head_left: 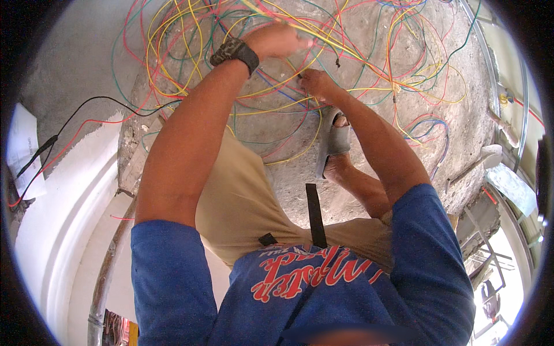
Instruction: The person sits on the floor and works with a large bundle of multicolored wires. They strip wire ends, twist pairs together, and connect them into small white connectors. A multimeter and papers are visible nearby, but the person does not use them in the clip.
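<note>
A loose tangle of thin wires (pixel 332 41), yellow, red, green and blue, sprawls over the rough concrete floor (pixel 464 127) in front of the person, reaching out past both hands. The left hand (pixel 280 41), with a dark wristwatch (pixel 235 53) above it, is stretched out over the yellow strands; it is blurred, so I can't tell how far its fingers are open or whether they have hold of any wire. Just nearer the body, the right hand (pixel 316 83) is drawn into a pinch, a small dark bit (pixel 300 76) between its fingertips, among the wires. A grey sandal (pixel 340 141) is planted below that hand, beside a yellow strand. Off to the person's left, a black cable (pixel 107 97) curves toward the tangle.
</note>
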`<action>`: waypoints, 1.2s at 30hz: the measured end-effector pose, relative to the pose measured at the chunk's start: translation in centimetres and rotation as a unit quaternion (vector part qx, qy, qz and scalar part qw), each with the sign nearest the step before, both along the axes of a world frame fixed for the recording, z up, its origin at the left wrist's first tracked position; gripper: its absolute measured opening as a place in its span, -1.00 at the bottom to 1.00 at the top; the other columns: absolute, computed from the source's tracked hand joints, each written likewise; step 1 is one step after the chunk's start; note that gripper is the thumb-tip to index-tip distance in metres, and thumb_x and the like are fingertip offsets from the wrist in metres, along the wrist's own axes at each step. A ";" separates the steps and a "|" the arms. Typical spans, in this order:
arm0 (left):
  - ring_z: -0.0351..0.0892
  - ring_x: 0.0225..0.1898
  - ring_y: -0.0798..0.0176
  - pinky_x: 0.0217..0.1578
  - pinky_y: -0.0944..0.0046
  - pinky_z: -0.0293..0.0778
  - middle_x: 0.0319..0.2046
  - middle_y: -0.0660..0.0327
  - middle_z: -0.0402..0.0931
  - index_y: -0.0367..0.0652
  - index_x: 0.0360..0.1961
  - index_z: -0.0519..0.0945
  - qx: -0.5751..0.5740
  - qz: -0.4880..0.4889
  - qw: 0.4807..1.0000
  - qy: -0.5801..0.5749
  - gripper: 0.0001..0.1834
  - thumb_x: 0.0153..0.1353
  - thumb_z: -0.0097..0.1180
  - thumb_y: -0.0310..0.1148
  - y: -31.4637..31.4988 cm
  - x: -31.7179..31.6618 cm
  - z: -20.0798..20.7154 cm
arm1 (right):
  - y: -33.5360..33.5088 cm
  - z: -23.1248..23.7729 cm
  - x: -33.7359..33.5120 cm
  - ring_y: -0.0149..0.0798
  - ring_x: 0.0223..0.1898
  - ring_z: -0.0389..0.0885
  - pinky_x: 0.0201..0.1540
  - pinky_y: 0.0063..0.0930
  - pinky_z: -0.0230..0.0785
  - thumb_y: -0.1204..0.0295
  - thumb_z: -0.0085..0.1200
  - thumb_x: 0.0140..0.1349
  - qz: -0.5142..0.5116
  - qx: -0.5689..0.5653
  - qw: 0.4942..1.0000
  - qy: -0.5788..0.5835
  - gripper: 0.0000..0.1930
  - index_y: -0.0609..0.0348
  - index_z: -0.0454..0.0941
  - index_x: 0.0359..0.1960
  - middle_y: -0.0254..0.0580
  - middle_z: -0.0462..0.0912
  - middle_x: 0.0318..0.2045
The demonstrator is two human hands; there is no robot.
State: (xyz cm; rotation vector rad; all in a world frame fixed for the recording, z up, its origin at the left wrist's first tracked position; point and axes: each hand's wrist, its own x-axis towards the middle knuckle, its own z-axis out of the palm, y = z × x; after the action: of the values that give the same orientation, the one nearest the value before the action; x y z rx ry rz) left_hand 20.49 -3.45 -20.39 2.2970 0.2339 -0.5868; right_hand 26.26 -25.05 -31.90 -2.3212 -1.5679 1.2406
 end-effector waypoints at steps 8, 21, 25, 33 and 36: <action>0.71 -0.05 -0.10 0.01 -0.14 0.56 -0.12 -0.08 0.70 -0.18 -0.15 0.75 0.068 -0.063 0.979 0.179 -0.46 0.14 0.23 0.10 -12.8 -9.9 -2.9 | 1.5 -2.7 1.9 0.16 -0.59 0.64 -0.35 -0.05 0.58 0.23 0.03 0.35 -0.002 -0.137 0.982 0.133 -0.65 0.36 0.61 -0.26 0.06 0.66 -0.56; 0.47 0.04 -0.15 0.09 -0.15 0.42 -0.11 -0.10 0.56 -0.32 -0.02 0.57 0.029 0.364 0.928 0.074 -0.33 0.02 0.39 0.02 -20.5 -14.9 -1.4 | 4.4 6.1 1.7 -0.24 -0.78 0.60 -0.85 -0.30 0.15 0.11 -0.12 0.49 -0.219 -0.269 0.912 0.218 -0.46 0.34 0.60 -0.49 -0.01 0.62 -0.71; 0.54 0.12 -0.18 0.19 -0.18 0.31 -0.09 -0.11 0.63 -0.33 0.21 0.44 -0.063 0.527 0.844 0.071 -0.07 -0.01 0.38 0.18 -22.0 -15.1 -1.7 | 4.2 3.8 2.2 -0.17 -0.65 0.71 -0.84 -0.31 0.16 0.10 -0.08 0.49 -0.275 -0.281 0.884 0.253 -0.48 0.31 0.60 -0.47 0.10 0.71 -0.52; 0.69 -0.05 -0.25 0.06 -0.29 0.43 -0.10 -0.19 0.68 -0.23 0.39 0.25 -0.034 0.372 0.912 0.167 -0.06 0.16 0.15 0.21 -22.9 -11.7 -2.6 | 5.4 3.2 1.0 -0.04 -0.48 0.76 -0.55 -0.21 0.55 0.06 -0.06 0.42 0.234 -0.136 0.963 -0.012 -0.49 0.33 0.68 -0.34 0.14 0.71 -0.46; 0.71 -0.11 -0.24 -0.07 -0.22 0.55 -0.14 -0.19 0.68 -0.19 0.28 0.42 -0.053 0.270 0.946 0.171 -0.30 0.19 0.12 -0.01 -21.0 -12.1 -2.5 | 6.1 7.2 1.7 0.00 -0.32 0.79 -0.34 -0.25 0.69 0.05 0.00 0.36 0.030 -0.257 0.964 0.061 -0.52 0.30 0.72 -0.23 0.06 0.74 -0.40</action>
State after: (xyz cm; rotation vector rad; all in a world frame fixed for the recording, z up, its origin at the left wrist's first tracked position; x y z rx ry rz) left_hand 8.37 -24.49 -22.89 1.8930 0.9398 -0.6812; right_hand 27.98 -18.96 -24.66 -2.4155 -1.4150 1.9621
